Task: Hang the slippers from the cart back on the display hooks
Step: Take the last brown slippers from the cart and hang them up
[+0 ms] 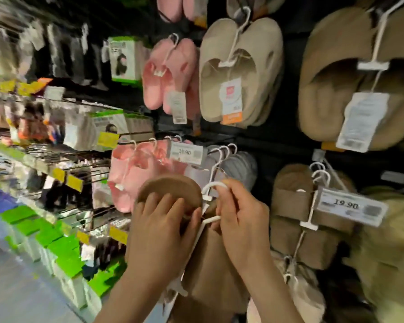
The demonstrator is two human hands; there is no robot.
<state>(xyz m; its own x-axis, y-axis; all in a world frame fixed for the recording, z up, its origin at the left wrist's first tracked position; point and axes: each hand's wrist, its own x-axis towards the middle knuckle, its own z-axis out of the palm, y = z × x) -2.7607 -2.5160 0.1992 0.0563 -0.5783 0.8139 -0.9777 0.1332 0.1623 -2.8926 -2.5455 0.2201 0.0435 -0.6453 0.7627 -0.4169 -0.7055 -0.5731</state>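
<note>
Holding: left hand (163,220) curls its fingers over the toe of the brown fabric slippers (173,194); right hand (238,217) pinches the white plastic hanger hook (212,186).
Position: pair raised, near, in front of the black display panel (289,141).
Long axis: roughly vertical, hook uppermost.
Key relation: matching brown slippers on display hooks (296,206) lie right and farther in; right hand is nearer.
Judgement: hook not yet over any peg.
Cart: not in view.
</note>
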